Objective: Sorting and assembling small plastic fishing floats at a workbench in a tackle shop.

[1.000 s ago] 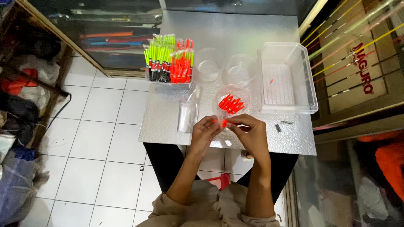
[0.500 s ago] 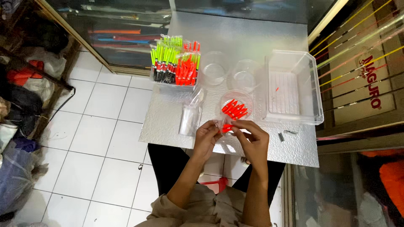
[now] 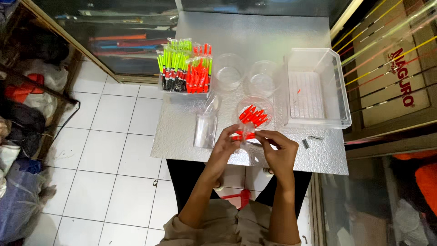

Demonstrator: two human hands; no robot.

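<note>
My left hand (image 3: pixel 226 142) and my right hand (image 3: pixel 276 146) meet over the near edge of a small silvery table (image 3: pixel 177 132). Between their fingertips they pinch a small clear plastic bag (image 3: pixel 244 135) with orange-red float pieces in it. Just beyond the hands stands a round clear cup (image 3: pixel 255 113) holding several loose orange-red floats. A pile of empty clear bags (image 3: pixel 205 127) lies to the left of my left hand.
A box of packed green and red floats (image 3: pixel 184 68) stands at the table's far left. Two empty clear cups (image 3: pixel 229 72) (image 3: pixel 263 78) sit mid-table, a clear rectangular bin (image 3: pixel 316 89) at right. Small dark bits (image 3: pixel 309 140) lie near it. White tiled floor spreads to the left.
The camera has shifted slightly. My hands stay together at the near edge, still working the small bag with the orange-red pieces.
</note>
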